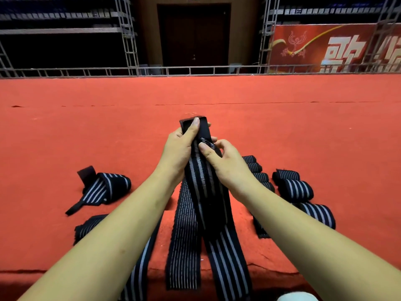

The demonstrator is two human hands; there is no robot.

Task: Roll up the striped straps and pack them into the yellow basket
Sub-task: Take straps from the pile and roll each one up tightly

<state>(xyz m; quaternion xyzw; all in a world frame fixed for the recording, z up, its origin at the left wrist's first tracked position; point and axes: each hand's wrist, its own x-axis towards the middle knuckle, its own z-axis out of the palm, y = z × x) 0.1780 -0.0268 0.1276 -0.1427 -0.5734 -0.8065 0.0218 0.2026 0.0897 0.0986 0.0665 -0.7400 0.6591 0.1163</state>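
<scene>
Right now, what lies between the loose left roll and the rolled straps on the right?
Head view: the left hand and right hand grip one raised strap; flat straps lie beneath on the carpet.

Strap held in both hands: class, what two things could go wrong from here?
1. The strap, gripped by the left hand and right hand, overlaps a flat strap; rolling may drag that along.
2. The right forearm passes close to the finished rolls and might knock one loose.
</scene>
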